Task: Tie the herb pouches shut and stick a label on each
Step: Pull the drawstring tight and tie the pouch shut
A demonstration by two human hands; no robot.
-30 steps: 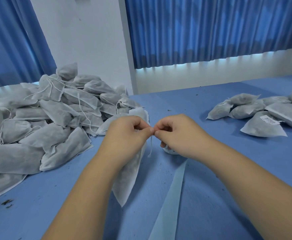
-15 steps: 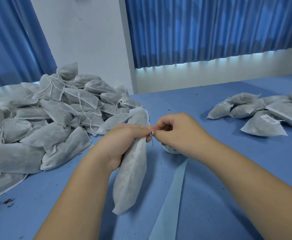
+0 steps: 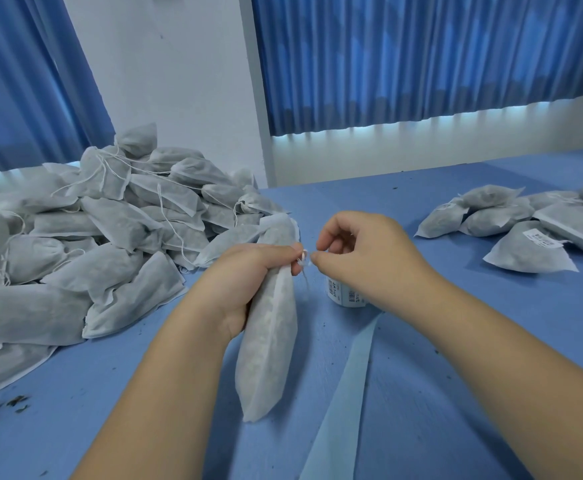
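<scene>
Gripping pouch (image 3: 269,341) neck in left hand (image 3: 248,271), fingers curled round it, pouch held near-upright over table (image 3: 456,375), likely steadying it for knot. Right hand (image 3: 362,258) pinches drawstring (image 3: 303,263) just beside left fingertips. Label roll (image 3: 343,294) close behind. Untied heap (image 3: 92,237) left, labelled pouches (image 3: 525,237) right. Blue tabletop, blue curtains (image 3: 421,57), white wall (image 3: 179,81).

Head camera looks forward and down, close over the table (image 3: 421,393).
</scene>
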